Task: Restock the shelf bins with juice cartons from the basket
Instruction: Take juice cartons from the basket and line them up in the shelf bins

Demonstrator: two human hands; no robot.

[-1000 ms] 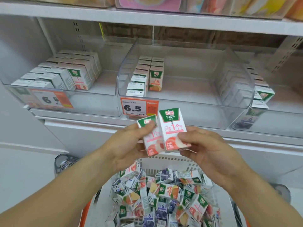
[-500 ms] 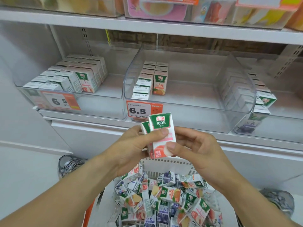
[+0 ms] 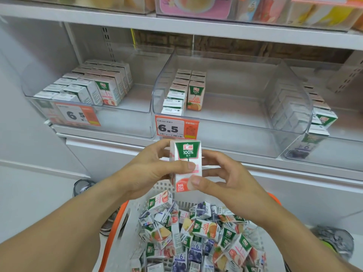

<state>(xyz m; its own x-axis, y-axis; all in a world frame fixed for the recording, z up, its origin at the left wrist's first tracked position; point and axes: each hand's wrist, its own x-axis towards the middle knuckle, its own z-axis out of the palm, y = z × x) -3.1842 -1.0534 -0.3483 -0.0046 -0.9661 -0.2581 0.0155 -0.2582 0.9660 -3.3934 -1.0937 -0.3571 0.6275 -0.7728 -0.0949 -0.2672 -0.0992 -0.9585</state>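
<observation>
Cartons now squared together | left hand (image 3: 155, 169), right hand (image 3: 222, 183) grip peach cartons (image 3: 187, 163), perhaps two

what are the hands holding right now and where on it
Both hands hold a peach juice carton, upright above the basket. The left hand wraps its left side, thumb across the front; the right hand pinches its lower right edge. A second carton seems tucked behind.

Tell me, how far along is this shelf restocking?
Early to midway. The left bin holds rows of peach cartons, and the middle bin has only two short rows. Both the left hand and the right hand grip peach cartons, not yet shelved. The basket remains heaped with mixed cartons.
</observation>
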